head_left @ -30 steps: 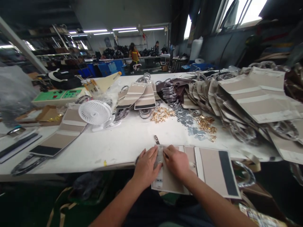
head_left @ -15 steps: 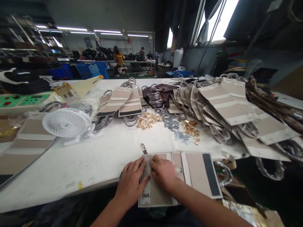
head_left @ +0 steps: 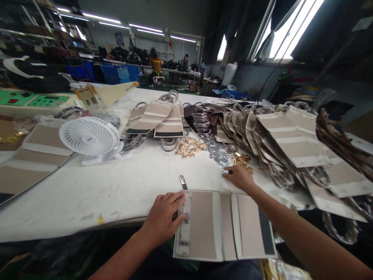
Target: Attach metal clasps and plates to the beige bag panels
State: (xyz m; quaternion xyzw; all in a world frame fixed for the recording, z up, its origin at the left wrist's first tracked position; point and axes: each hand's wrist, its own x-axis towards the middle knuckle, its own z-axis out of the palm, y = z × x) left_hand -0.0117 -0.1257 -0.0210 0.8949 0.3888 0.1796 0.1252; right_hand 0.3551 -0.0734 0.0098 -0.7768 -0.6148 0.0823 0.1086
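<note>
My left hand (head_left: 166,214) grips the left edge of a beige bag panel (head_left: 201,221), with the thumb and fingertips on its pale edge strip. Small metal fittings show along that strip. A dark strap tab with a metal end plate (head_left: 182,181) juts out past the panel's top left corner. My right hand (head_left: 240,178) is off the panel, over the near end of a scatter of thin grey metal pieces (head_left: 217,152). Its index finger and thumb are apart, and I see nothing between them. Gold buckle-like pieces (head_left: 240,159) lie just behind this hand.
Gold studs (head_left: 189,147) lie scattered left of the grey pieces. A white fan (head_left: 89,136) stands on the left of the white table (head_left: 140,182). Stacked bag panels with plastic-wrapped handles (head_left: 303,136) fill the right side. Two people (head_left: 155,64) are far back.
My right hand has left the panel and moved forward and right to the small metal pieces. My left hand has stayed at the panel's left edge. The view has tilted a little.
</note>
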